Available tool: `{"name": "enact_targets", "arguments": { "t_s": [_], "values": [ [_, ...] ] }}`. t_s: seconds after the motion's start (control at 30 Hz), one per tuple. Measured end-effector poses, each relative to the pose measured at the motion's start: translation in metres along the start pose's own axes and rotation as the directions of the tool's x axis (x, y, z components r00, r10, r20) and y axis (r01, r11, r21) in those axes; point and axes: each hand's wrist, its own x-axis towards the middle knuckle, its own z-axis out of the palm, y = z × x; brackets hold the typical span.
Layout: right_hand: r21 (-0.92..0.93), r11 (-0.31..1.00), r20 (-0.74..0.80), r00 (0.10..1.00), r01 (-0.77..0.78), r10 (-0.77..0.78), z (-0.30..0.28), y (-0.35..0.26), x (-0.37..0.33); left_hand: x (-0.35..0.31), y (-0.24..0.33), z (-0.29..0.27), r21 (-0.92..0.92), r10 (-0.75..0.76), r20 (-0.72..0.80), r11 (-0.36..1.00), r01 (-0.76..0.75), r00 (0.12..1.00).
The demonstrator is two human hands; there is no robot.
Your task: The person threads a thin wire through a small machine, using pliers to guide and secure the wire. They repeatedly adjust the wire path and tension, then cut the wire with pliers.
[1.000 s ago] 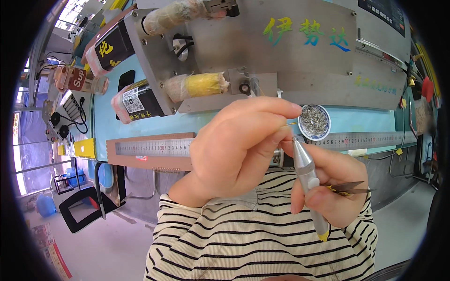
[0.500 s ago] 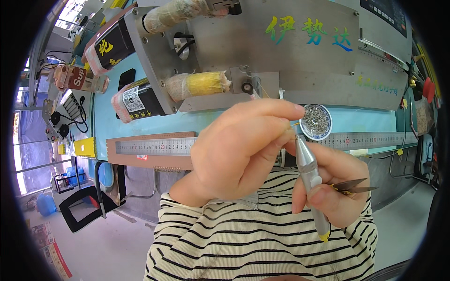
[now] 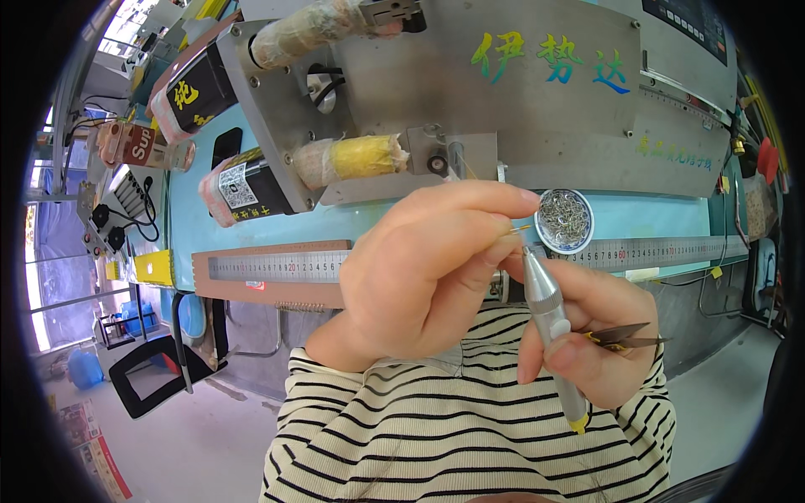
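Observation:
Between the thumb and forefinger of my left hand (image 3: 428,268) a thin gold-coloured thread or wire end (image 3: 521,228) is pinched, its tip poking out to the right. My right hand (image 3: 599,327) grips a silver pen-shaped tool (image 3: 547,295) with a yellow tail end. The tool's narrow tip points up and lies close to the left fingertips; whether they touch, I cannot tell. A small pair of scissors (image 3: 622,337) is also tucked in my right hand, blades pointing right. Just beyond the fingertips stands a small round bowl (image 3: 573,251) of tiny silver metal pieces.
A steel machine (image 3: 537,126) with two wrapped rollers (image 3: 360,158) fills the far side of the blue table. A long metal ruler (image 3: 285,266) runs along the near edge, over a brown board (image 3: 310,291). A phone (image 3: 226,147) and a jar (image 3: 147,145) are at left.
The tool's tip has shifted slightly left, and the right hand with it. The gold-coloured end now shows more clearly at the left fingertips. Both hands keep their hold.

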Motion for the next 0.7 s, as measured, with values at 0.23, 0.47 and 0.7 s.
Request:
{"name": "enact_targets", "arguments": {
  "t_s": [0.23,0.47,0.7],
  "values": [
    [-0.017,1.000,0.048,0.999,0.014,-0.013,-0.004,-0.002,0.000,0.000,0.000,-0.001,-0.005,-0.003,0.015,1.000,0.003,1.000],
    [-0.155,0.594,-0.516,0.447,0.790,-0.730,-0.086,0.014,-0.044,0.005,0.011,-0.005,-0.106,-0.218,0.005,0.970,0.218,0.976],
    [-0.206,0.960,-0.977,-0.012,-0.190,-0.212,-0.353,0.075,-0.164,0.015,0.014,-0.008,-0.187,-0.326,0.039,0.926,0.327,0.945]
  ]
}}
